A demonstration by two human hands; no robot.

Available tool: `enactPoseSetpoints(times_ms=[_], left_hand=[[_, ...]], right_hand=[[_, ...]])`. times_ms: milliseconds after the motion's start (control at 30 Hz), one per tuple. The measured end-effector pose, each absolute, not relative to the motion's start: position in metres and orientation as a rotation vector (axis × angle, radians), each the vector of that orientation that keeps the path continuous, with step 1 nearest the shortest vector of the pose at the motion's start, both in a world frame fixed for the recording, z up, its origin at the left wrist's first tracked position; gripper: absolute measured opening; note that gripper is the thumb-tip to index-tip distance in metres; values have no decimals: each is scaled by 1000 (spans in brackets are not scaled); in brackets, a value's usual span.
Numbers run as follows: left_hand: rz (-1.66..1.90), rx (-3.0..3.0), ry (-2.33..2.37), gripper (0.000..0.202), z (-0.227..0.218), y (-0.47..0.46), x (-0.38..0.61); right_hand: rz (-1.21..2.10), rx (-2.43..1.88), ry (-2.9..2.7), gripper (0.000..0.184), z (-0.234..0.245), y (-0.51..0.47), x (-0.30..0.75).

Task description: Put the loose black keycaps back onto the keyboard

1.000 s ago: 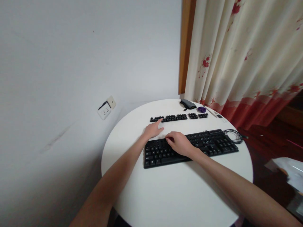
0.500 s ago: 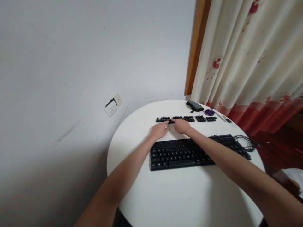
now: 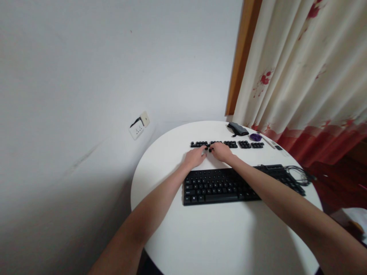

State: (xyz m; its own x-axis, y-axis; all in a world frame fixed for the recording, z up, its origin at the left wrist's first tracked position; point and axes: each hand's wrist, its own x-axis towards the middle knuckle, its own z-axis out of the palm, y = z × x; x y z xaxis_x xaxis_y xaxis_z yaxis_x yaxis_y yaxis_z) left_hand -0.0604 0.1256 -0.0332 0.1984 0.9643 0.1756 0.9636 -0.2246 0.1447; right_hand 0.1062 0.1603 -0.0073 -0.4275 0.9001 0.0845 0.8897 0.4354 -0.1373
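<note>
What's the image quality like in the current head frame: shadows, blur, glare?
Head view: soft shadow on the white table below the right forearm; wall darkens toward lower left. Same view: black keycaps too small and soft to read individually; no strong glare on the keyboard.

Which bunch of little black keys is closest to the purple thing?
The right-end bunch beyond the keyboard: it lies just in front of the purple thing, while the other bunches sit farther left.

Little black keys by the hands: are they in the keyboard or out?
Out: the little black keys lie on the white table beyond the keyboard, with a white strip of it showing between.
</note>
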Motion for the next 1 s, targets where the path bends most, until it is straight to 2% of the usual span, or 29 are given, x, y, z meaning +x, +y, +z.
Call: enactPoseSetpoints(times_ms=[233,600,867,1000], left_hand=[[381,2454,1918,50,-31,126,-60],[553,2463,1799,24,-28,127,-60],[461,2488,1774,21,-9,116,-59],[464,2432,1617,21,12,102,-68]], right_hand=[[128,-1498,-2541,20,-2,151,112],[271,-1347,-2597,15,-4,138,114],[392,-1167,-2376,11,8,108,135],[489,-1111,-2263,9,14,80,152]])
